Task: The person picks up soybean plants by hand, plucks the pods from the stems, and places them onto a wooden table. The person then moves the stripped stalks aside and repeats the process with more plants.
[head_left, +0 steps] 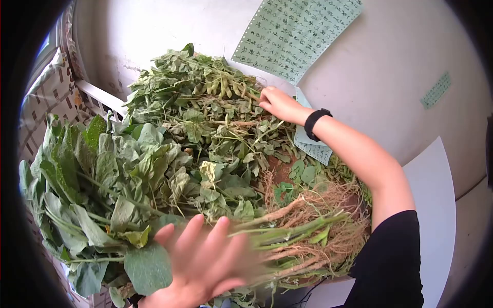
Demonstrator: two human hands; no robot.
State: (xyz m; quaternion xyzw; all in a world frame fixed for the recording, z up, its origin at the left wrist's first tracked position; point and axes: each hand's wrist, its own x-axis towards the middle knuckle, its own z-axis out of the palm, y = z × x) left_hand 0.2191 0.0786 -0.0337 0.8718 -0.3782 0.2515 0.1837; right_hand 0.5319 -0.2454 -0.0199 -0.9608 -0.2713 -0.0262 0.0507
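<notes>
A large heap of leafy soybean plants lies before me, partly wilted. At its far side my right hand, with a black band on the wrist, is closed on the stem end of a soybean plant. Plump green pods hang in a cluster just left of that hand. My left hand is open, fingers spread and blurred by motion. It hovers close over the near stems, beside a broad green leaf.
Bare brown roots and green stems point right in the near part of the heap. Green sheets with handwriting hang on the pale wall. A patterned cloth and a white rail stand at the left.
</notes>
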